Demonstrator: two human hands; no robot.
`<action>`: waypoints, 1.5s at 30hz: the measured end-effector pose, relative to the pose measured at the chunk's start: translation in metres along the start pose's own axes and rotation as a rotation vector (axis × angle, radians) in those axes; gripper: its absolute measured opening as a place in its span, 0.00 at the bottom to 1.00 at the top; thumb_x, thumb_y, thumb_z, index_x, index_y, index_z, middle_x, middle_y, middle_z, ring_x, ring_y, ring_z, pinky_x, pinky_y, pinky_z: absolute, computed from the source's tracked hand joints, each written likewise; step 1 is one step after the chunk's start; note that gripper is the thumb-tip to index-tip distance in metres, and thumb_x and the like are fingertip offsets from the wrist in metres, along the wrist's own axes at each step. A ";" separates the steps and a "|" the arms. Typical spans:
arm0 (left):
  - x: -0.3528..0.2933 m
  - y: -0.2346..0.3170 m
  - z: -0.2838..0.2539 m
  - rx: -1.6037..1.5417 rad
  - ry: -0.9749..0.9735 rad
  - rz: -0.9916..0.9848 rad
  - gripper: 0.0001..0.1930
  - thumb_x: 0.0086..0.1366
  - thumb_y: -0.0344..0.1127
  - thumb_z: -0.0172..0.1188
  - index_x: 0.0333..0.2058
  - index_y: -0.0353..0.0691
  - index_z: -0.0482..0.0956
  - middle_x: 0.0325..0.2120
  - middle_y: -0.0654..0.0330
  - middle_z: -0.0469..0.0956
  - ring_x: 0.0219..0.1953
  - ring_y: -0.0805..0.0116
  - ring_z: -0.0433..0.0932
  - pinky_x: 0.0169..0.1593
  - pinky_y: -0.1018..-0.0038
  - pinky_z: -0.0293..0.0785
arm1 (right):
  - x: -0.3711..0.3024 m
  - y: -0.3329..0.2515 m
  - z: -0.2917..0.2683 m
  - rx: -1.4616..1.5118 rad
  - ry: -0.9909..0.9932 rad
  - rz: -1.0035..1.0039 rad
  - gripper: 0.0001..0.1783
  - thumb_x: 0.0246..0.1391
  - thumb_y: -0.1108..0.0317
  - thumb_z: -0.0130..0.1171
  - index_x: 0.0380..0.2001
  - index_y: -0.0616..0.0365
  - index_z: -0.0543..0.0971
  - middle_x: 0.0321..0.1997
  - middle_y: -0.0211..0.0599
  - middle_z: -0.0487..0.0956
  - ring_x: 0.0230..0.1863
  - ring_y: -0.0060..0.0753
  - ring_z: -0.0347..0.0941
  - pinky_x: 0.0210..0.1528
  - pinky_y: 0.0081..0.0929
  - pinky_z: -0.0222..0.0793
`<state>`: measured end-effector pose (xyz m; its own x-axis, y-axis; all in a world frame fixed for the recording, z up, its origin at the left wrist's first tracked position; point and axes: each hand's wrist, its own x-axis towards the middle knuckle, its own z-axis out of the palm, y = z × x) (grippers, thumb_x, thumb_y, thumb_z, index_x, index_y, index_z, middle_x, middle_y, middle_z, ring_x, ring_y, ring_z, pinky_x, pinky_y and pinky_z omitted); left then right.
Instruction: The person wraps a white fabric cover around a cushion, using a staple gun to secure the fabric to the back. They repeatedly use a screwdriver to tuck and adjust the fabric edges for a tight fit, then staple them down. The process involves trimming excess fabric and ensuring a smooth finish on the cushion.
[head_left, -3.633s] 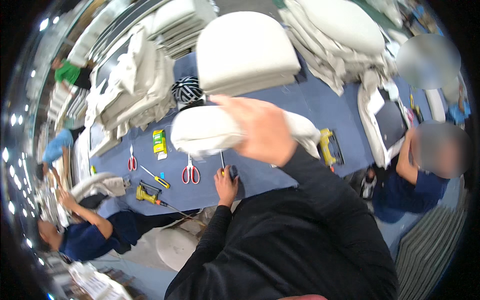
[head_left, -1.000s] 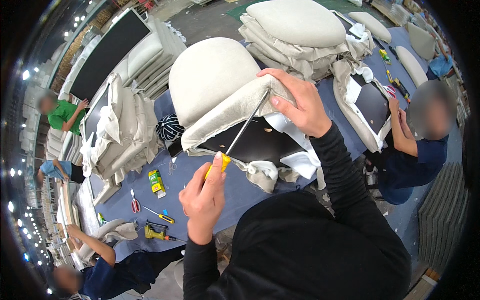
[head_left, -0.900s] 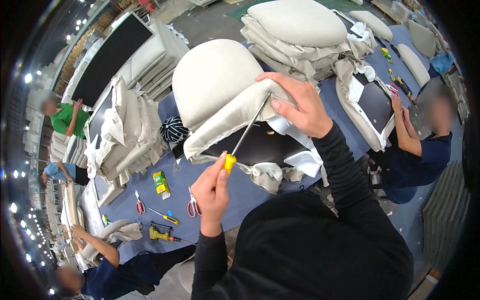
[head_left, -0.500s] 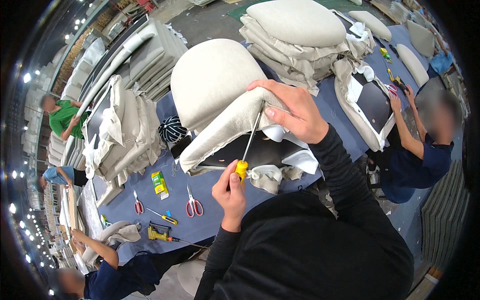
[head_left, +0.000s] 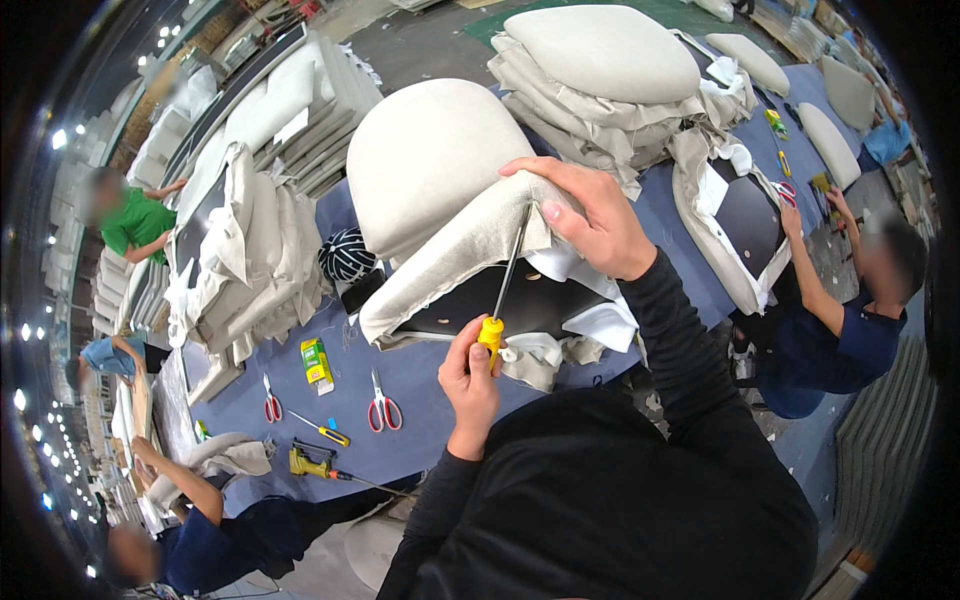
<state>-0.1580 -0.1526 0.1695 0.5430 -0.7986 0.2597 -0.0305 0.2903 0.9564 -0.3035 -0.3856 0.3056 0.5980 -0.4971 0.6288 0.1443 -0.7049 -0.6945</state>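
My left hand [head_left: 470, 388] is closed round the yellow handle of a screwdriver [head_left: 490, 335]. The long metal shaft slants up, and its tip meets the beige fabric at the corner of a chair seat cushion [head_left: 450, 248]. My right hand [head_left: 590, 215] grips that same corner, fingers over the top and thumb against the near side, beside the tip. The cushion is tilted up, showing its dark underside [head_left: 470, 300] and loose white lining [head_left: 603, 325]. Behind it rests a finished-looking beige cushion [head_left: 430, 160].
On the blue-grey table [head_left: 375, 465] lie scissors [head_left: 384, 405], more scissors [head_left: 272, 402], another screwdriver [head_left: 320, 430], a nail gun [head_left: 312, 462] and a green-yellow box [head_left: 317, 367]. Cushion stacks [head_left: 600, 70] stand behind. Co-workers [head_left: 835, 335] work on both sides.
My left hand and the screwdriver handle have shifted slightly right, while the tip stays at the cushion corner. The right hand keeps its grip. The view has shifted a little.
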 end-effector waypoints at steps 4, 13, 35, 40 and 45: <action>0.000 0.005 0.002 0.139 0.040 0.052 0.22 0.83 0.44 0.54 0.62 0.32 0.78 0.37 0.56 0.83 0.25 0.79 0.72 0.29 0.82 0.67 | 0.000 -0.003 0.007 -0.047 0.003 0.022 0.27 0.61 0.59 0.55 0.60 0.56 0.82 0.51 0.48 0.87 0.42 0.46 0.85 0.48 0.32 0.78; -0.003 0.021 -0.013 0.363 0.113 0.134 0.18 0.69 0.33 0.71 0.53 0.32 0.80 0.40 0.54 0.83 0.35 0.66 0.79 0.39 0.74 0.75 | 0.003 -0.005 0.016 -0.090 0.008 0.016 0.26 0.60 0.60 0.54 0.60 0.54 0.82 0.48 0.49 0.86 0.47 0.49 0.86 0.51 0.36 0.78; -0.005 -0.014 -0.038 -1.159 -0.485 -0.668 0.29 0.84 0.52 0.43 0.39 0.27 0.78 0.15 0.54 0.75 0.09 0.74 0.63 0.14 0.79 0.59 | 0.007 -0.026 0.031 -0.085 -0.083 -0.041 0.25 0.58 0.61 0.57 0.59 0.54 0.82 0.53 0.47 0.87 0.51 0.52 0.86 0.54 0.37 0.80; 0.003 -0.058 -0.042 -1.157 -0.893 -0.154 0.30 0.75 0.57 0.56 0.29 0.31 0.82 0.11 0.56 0.76 0.06 0.69 0.67 0.12 0.72 0.63 | -0.003 -0.043 0.034 -0.050 -0.095 -0.046 0.26 0.55 0.63 0.60 0.58 0.56 0.83 0.55 0.47 0.87 0.53 0.52 0.86 0.56 0.36 0.80; 0.010 -0.022 -0.116 -1.008 -0.357 -0.018 0.27 0.70 0.62 0.68 0.44 0.45 0.69 0.19 0.69 0.63 0.15 0.80 0.57 0.16 0.79 0.55 | -0.014 -0.036 0.019 -0.149 0.014 -0.027 0.27 0.55 0.63 0.61 0.58 0.59 0.83 0.54 0.51 0.86 0.53 0.54 0.86 0.56 0.36 0.80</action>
<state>-0.0544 -0.1055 0.1350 0.2542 -0.8679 0.4268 0.7717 0.4480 0.4514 -0.3020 -0.3442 0.3152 0.5840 -0.4830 0.6524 0.0408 -0.7852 -0.6179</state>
